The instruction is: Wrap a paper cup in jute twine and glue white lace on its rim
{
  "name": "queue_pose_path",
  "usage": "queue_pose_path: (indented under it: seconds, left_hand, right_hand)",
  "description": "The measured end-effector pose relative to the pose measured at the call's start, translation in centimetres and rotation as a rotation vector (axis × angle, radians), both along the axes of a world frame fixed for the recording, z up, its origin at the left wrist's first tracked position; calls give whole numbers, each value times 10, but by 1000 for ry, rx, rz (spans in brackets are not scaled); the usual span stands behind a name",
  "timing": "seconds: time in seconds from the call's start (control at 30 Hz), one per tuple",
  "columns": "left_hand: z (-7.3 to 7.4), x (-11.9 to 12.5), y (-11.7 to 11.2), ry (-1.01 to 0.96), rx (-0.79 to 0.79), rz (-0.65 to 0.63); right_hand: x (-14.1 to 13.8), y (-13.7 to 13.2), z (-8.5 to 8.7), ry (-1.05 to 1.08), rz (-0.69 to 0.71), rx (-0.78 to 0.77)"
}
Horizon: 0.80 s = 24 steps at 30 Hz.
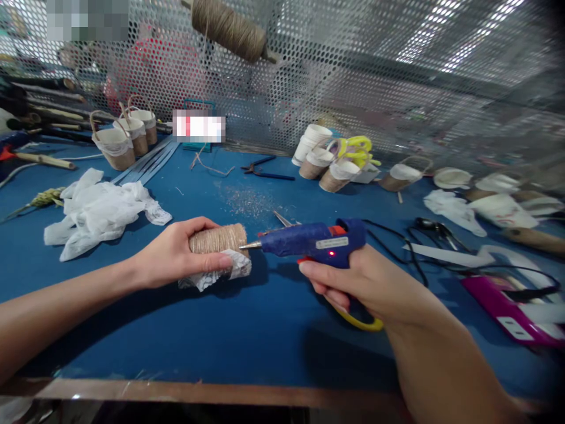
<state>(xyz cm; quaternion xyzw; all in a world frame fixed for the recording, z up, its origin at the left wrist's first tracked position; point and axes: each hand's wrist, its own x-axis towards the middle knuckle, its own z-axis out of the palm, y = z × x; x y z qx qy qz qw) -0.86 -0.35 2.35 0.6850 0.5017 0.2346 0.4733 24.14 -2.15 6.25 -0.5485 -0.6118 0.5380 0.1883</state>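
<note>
My left hand [185,253] is closed round a small twine-wrapped cup [218,237] that lies on its side above the blue table. Its thumb presses a strip of white lace [239,264] against the cup's near side. In my right hand [348,277] is a blue glue gun [295,240] with a red light lit on its side. The gun's metal nozzle points left and meets, or nearly meets, the cup's right end. Scissors lie beneath the gun, their yellow handle [362,321] showing below my right hand and their blades [282,219] behind the gun.
White lace [99,212] is heaped at left, near small handled baskets [115,150]. Pliers [269,171] lie at the back, beside cups [338,175] and yellow scissors [357,147]. Black cables and a magenta case [507,312] occupy the right. A twine spool [227,29] hangs before the perforated screen.
</note>
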Motion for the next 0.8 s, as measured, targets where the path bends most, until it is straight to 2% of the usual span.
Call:
queue_pose_path:
  seconds: [0.1,0.17,0.33,0.6,0.8]
  left_hand:
    - [0,0,0,11,9,-2]
    - [-1,0,-1,43,73,7]
    - [-6,0,-3,129,422,-30]
    - [-14,-3,-5,211,823,-115]
    - [-14,-4,-7,265,972,-183]
  right_hand:
    - [0,0,0,7,-2,7]
    - [0,1,-1,14,-14,9]
    - [-1,2,-3,23,-33,-7]
    - [2,5,-7,64,-59,-30]
    - [2,6,-7,92,-94,-33]
